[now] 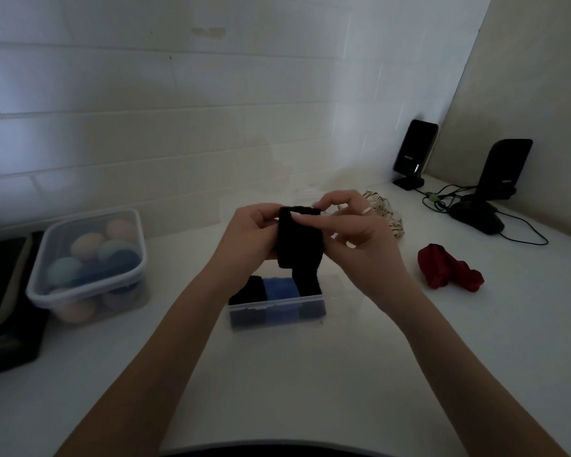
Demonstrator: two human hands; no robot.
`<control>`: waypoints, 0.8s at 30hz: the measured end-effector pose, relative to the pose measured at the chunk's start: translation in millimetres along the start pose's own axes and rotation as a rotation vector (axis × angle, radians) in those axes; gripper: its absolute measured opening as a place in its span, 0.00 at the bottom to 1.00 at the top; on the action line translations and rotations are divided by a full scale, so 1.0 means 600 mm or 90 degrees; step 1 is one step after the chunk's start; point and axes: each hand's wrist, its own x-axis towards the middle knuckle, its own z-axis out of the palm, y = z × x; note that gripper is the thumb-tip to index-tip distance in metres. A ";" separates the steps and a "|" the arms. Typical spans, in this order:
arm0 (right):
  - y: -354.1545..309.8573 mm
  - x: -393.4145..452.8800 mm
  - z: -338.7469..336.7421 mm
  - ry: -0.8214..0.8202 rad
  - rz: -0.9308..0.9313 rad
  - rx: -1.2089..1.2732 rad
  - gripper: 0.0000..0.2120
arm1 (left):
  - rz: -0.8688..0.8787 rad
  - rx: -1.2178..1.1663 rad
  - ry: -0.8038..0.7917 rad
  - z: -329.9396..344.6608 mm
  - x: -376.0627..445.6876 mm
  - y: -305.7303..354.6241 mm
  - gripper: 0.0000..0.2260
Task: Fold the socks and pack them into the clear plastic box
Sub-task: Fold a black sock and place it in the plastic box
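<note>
Below both hands, nearest of all: small clear plastic box (pixel 277 310) on the white countertop (pixel 277 374), holding a folded black sock (pixel 249 290) at its left, a folded blue sock (pixel 281 288) in the middle, more dark fabric at its right.

Directly above the box, held in the air: long black sock (pixel 300 240), upper end doubled over, lower end hanging down to the box's right end. Left hand (pixel 248 235) curled round the sock's left edge, gripping it. Right hand (pixel 353 225) pinching the folded top edge, thumb laid across the front; pale ring on 1 finger.

Right of the right hand, well apart: crumpled dark red sock (pixel 449 270) lying on the countertop. Just behind the right hand: cream patterned fabric (pixel 388 212), partly hidden.

Far left of the left hand: larger lidded clear plastic tub (pixel 89 265) filled with pastel rolled items.

Far right, beyond the right hand, against the wall: 2 upright black speakers (pixel 414 151) with trailing cables.
</note>
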 end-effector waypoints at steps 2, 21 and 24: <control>0.007 -0.001 0.001 -0.002 -0.027 -0.040 0.19 | -0.019 -0.017 -0.023 0.002 -0.003 0.001 0.13; -0.004 0.002 -0.051 -0.154 0.558 0.128 0.21 | 0.215 0.271 -0.060 0.018 -0.013 -0.019 0.27; 0.001 -0.004 -0.050 -0.179 0.553 0.205 0.17 | 0.274 0.312 -0.078 0.024 -0.016 -0.018 0.24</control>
